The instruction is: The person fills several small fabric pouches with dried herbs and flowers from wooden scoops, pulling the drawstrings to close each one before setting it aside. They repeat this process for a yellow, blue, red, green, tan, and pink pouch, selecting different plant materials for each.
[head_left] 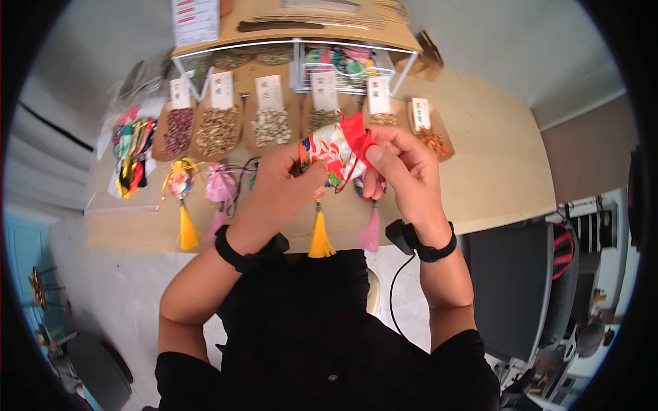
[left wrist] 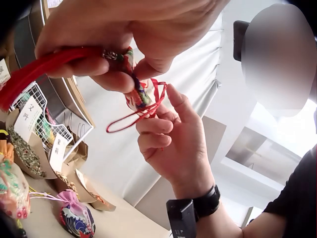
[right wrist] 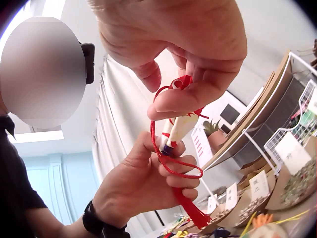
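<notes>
Both hands hold up a small drawstring sachet (head_left: 327, 152), white with a red, blue and green pattern and a red top. My left hand (head_left: 281, 185) grips its patterned lower body between thumb and fingers. At the red top, my right hand (head_left: 411, 171) pinches the gathered fabric. A red drawstring cord (right wrist: 153, 136) hangs in a loop from the neck, as the right wrist view shows. From the sachet's bottom a red tassel (left wrist: 54, 62) runs past the left fingers. Part of the sachet is hidden behind the fingers.
Labelled paper trays (head_left: 217, 130) of dried herbs line the table (head_left: 493, 151) below a white-framed shelf (head_left: 298, 42). Nearer lie a yellow-tasselled sachet (head_left: 180, 179), a pink sachet (head_left: 220, 185), and more tassels (head_left: 320, 236) at the front edge. Coloured tassels (head_left: 133, 154) lie bundled at left.
</notes>
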Motion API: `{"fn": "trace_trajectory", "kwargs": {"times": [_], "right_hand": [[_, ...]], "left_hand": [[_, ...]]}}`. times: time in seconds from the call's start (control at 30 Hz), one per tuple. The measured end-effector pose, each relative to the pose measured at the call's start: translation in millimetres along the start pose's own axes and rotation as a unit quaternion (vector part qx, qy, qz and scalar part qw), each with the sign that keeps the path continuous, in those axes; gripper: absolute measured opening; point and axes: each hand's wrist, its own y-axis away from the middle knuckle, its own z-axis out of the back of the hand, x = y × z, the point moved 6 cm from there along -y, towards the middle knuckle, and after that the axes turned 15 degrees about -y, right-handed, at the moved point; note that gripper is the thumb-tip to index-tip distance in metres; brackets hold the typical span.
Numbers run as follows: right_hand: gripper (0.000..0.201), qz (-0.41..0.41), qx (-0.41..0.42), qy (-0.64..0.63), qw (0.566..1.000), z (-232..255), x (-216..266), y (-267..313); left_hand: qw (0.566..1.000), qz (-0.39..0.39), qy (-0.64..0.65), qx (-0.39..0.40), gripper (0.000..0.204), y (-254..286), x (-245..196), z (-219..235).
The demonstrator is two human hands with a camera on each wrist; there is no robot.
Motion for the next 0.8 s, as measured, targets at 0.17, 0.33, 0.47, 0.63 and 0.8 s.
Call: {"fn": "trace_trajectory", "kwargs": {"times": [0.17,0.33,0.47,0.63,0.8], "right_hand": [[0.021,-0.019,0.043,0.051,0.998,-46,-17,-6],[0.016,0.032,0.070,0.126,0.989,-81,-24,-8],[0.013,0.084,0.071,0.132,0.985,-105,-33,-13],[0.011,0.163,0.043,0.198,0.966,-126,-37,-13],[0.008,0.047,0.000,0.094,0.994,-123,-53,-19]], "left_hand": [[0.991,-0.056,-0.111,-0.057,0.020,43,-7,38],[1.000,-0.022,-0.008,0.006,0.038,66,2,62],[0.998,0.013,0.058,-0.013,0.034,69,10,72],[0.994,-0.003,0.069,-0.084,0.029,69,9,75],[0.991,0.076,0.087,-0.070,0.019,86,3,94]]}}
